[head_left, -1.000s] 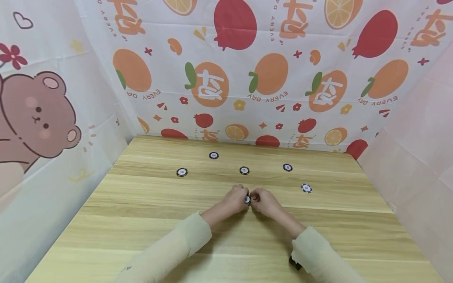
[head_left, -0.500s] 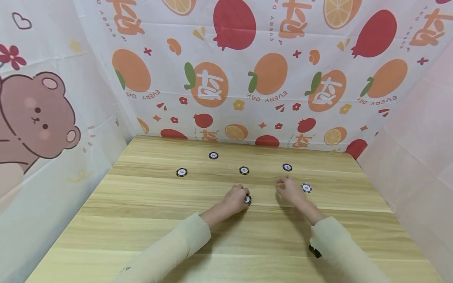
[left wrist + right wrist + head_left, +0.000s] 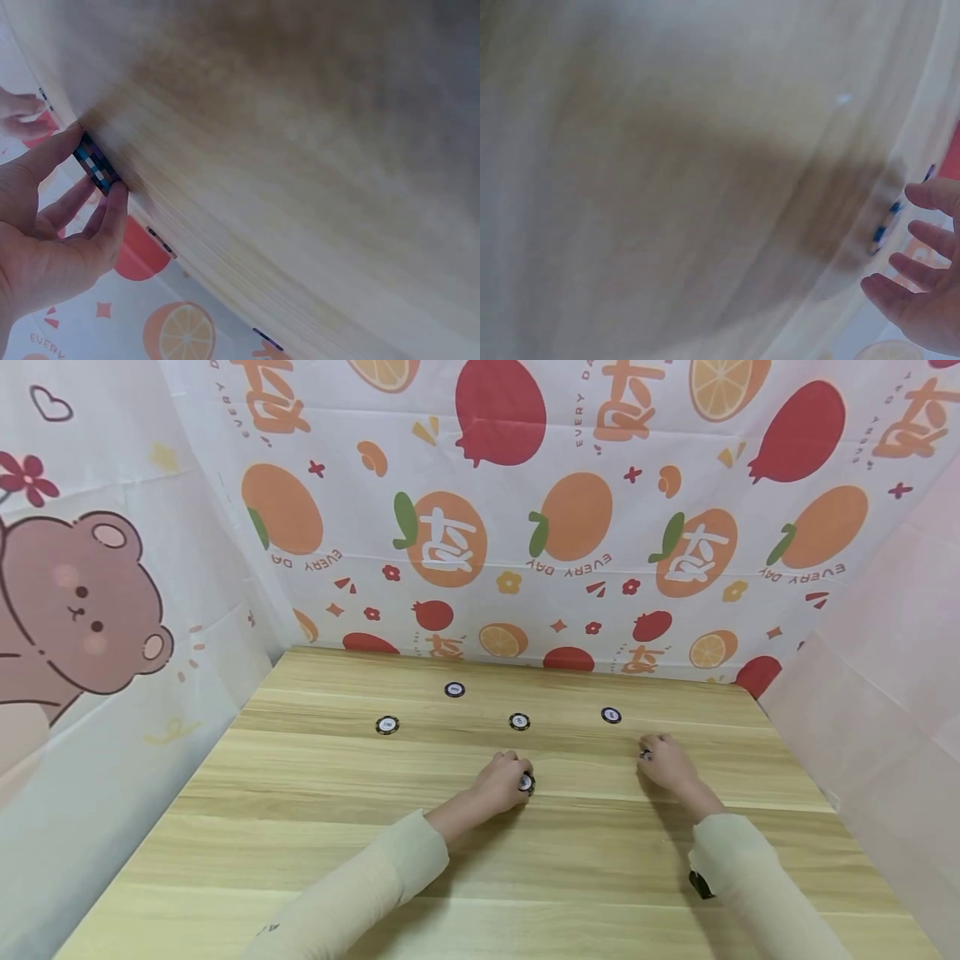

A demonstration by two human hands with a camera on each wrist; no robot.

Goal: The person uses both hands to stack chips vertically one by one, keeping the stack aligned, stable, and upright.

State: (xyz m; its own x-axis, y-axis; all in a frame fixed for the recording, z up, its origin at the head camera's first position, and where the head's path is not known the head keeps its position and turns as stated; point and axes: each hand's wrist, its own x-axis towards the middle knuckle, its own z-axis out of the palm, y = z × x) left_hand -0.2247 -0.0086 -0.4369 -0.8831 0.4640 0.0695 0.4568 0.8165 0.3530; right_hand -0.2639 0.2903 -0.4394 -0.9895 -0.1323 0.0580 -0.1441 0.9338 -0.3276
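At the middle of the wooden table my left hand (image 3: 498, 783) grips a small stack of poker chips (image 3: 527, 783) by its edges. In the left wrist view, thumb and fingertips pinch the chip stack (image 3: 96, 163) from both ends, its striped rims in several colours. Farther right, my right hand (image 3: 669, 765) is over a single white-and-dark poker chip (image 3: 647, 755), partly covering it. The right wrist view has that chip (image 3: 885, 227) flat on the table, with the fingers (image 3: 915, 271) spread and extended beside it.
Behind the hands lie more black-edged poker chips: one at left (image 3: 387, 725), one at the back (image 3: 454, 690), one in the middle (image 3: 519, 722) and one at right (image 3: 611, 715). A fruit-print cloth (image 3: 510, 527) hangs along the table's far edge.
My right hand has left the stack beside the left hand and moved right to the white-and-dark poker chip. The left hand stays in place, still gripping the chip stack.
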